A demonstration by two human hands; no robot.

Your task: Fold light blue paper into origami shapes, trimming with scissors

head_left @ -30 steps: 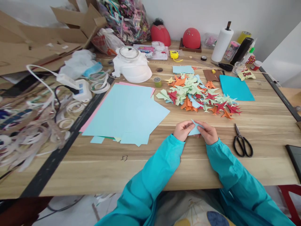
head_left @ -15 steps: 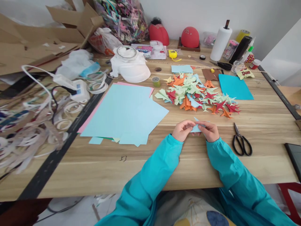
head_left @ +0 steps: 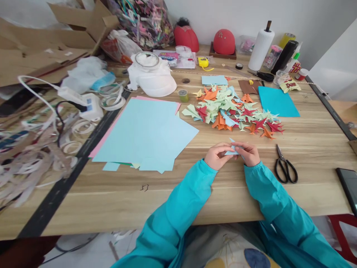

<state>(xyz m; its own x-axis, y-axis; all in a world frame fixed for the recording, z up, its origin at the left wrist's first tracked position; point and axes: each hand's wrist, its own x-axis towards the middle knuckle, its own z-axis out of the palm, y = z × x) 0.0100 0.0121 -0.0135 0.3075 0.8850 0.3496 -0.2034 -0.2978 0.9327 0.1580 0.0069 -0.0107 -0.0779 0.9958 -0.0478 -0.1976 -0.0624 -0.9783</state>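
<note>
My left hand and my right hand meet over the wooden table, both pinched on a small folded piece of light blue paper. Only the paper's top corner and middle show between my fingers. A heap of folded paper shapes in green, orange, red and blue lies just beyond my hands. To the left lies a stack of large light blue sheets over a pink sheet.
Black scissors lie right of my right hand. A teal sheet, a paper towel roll and red domes stand farther back. Tape rolls, a power strip and cardboard crowd the left side. A dark tablet sits at the right edge.
My hands have stayed together on the blue paper, working it smaller between the fingers. The view has shifted slightly.
</note>
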